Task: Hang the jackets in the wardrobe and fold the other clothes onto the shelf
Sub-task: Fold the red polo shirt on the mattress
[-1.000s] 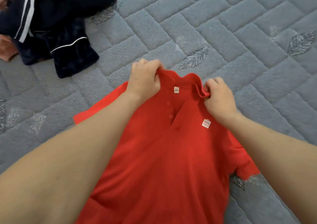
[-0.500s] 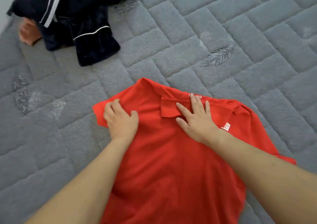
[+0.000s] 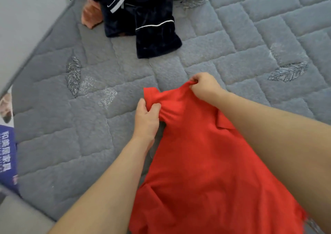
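Down at the left edge of the grey quilted mattress (image 3: 75, 144) sits a blue printed box or bag with white lettering (image 3: 7, 155), only partly in view and too blurred to read. Up at the far left corner of the mattress, a small orange cloth (image 3: 90, 16) pokes out from under a heap of dark navy clothes with white piping (image 3: 146, 18), and one navy piece spills toward the middle of the mattress.

Now to the action, near the mattress's near edge. The left hand (image 3: 146, 119) is curled tight, thumb and fingers pinching a bunched fold of the bright red polo shirt (image 3: 206, 171) at what looks like a sleeve or shoulder, though the crumpled fabric makes that hard to call. The cloth gathers into ridges right at that grip. Just to the right and a little further up the mattress, the right hand (image 3: 206, 86) is closed on the shirt's top edge, fingers curled under and pulling a small peak of red fabric upward. The right forearm crosses over the shirt's collar, part of which shows beside it. The rest of the shirt spreads down toward the near right corner, lying on the mattress with a ragged-looking hem at the lower right.
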